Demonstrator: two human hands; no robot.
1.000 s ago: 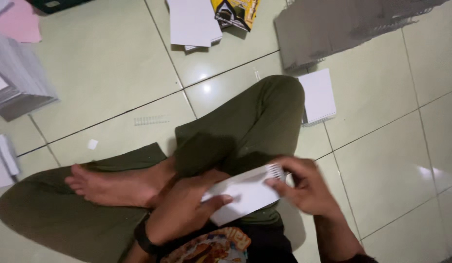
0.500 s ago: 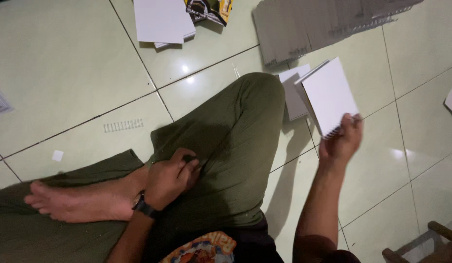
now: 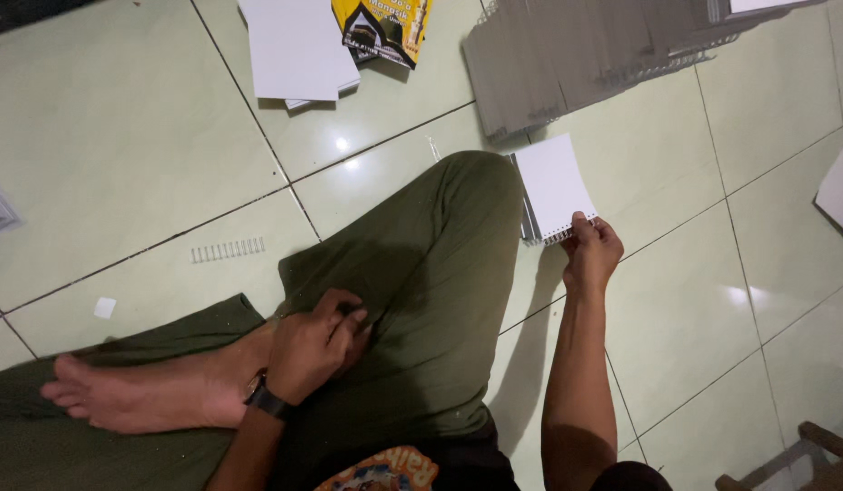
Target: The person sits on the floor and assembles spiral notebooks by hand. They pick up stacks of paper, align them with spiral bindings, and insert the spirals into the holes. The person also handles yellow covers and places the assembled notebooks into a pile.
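Right of centre in the frame, the right hand (image 3: 592, 253) pinches the wire-bound lower edge of a white spiral notepad (image 3: 554, 185) lying on the pale tiled floor (image 3: 121, 136) beside the bent knee. The left hand (image 3: 314, 345), fingers curled and holding nothing, rests on the olive trousers (image 3: 439, 273) at lower centre.

White wire-bound booklet (image 3: 554, 185) beside knee.

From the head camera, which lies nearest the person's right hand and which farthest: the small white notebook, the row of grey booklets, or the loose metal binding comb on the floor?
Measured from the right hand:
1. Small white notebook, pinched at its bottom edge by that hand.
2. Row of grey booklets, farther up the floor, above the notebook.
3. Metal binding comb, far to the left, beyond the bent knee.
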